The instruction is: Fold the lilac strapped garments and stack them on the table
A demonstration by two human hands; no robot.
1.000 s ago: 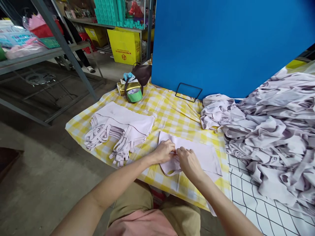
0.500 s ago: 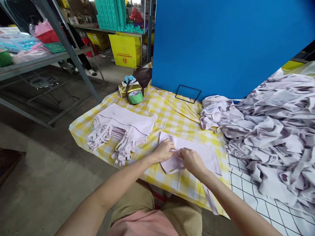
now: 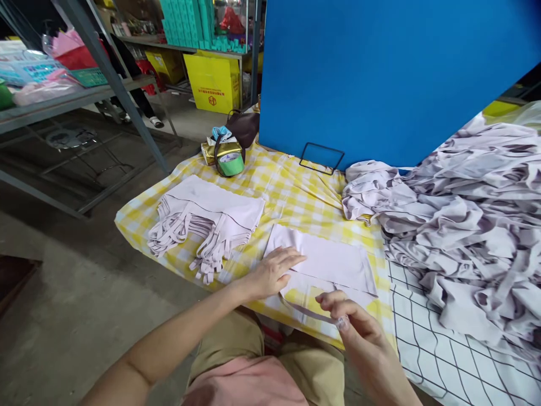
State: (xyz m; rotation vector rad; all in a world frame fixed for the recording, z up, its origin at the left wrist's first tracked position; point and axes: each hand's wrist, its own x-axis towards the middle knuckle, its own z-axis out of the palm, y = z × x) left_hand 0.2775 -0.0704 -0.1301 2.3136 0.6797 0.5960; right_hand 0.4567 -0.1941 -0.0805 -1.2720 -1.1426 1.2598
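Note:
A pale lilac camisole-like garment (image 3: 333, 256) lies spread on the yellow checked cloth in front of me. My left hand (image 3: 276, 272) rests on its left part, fingers stretched out and nothing gripped. Nearer the front edge, my right hand (image 3: 353, 321) is raised a little with its fingers curled. A thin lilac strap (image 3: 310, 312) runs from the garment's left side to its thumb and fingers, which pinch the strap's end. Something small and shiny shows at the thumb tip; I cannot make out what. To the left lies a layered stack of similar garments (image 3: 211, 197), straps toward me.
A large heap of lilac garments (image 3: 469, 237) covers the right side, over a white grid cloth (image 3: 439, 349). A blue board (image 3: 372, 79) rises behind the table. Green tape (image 3: 231, 164), a dark bag (image 3: 244, 128) and a black wire frame (image 3: 322, 158) sit at the back.
Both hands were together at the garment's middle. My left hand has flattened onto its left part; my right has come back toward me with the strap. The garment lies smoother.

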